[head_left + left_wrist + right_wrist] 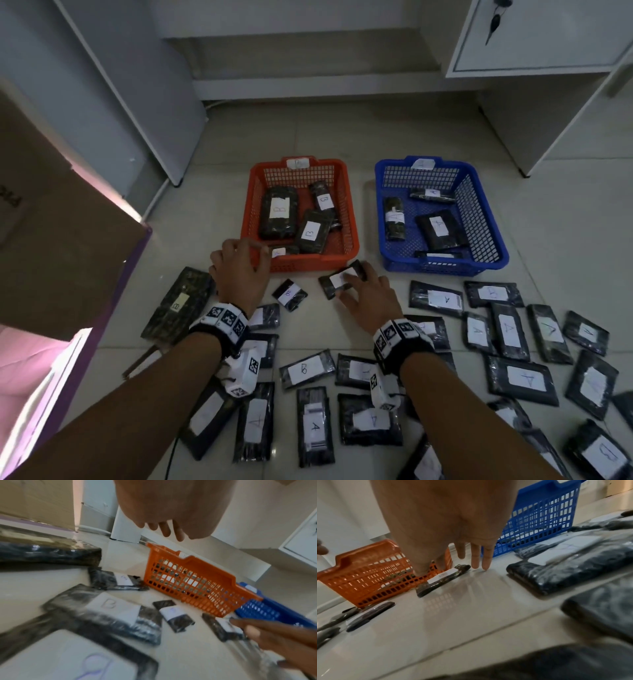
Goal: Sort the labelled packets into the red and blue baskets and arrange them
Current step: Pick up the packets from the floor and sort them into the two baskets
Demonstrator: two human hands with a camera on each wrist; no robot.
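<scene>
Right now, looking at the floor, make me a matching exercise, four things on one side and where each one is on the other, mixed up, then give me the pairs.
Things:
1. red basket
2. blue basket
3. left hand
4. right hand

Places:
a. fingers resting on a small packet on the floor in front of the red basket
b. holds packets labelled A
c. over the near left corner of the red basket, holding nothing
d. holds packets labelled B

Pairs: 1-d, 2-b, 3-c, 4-a
</scene>
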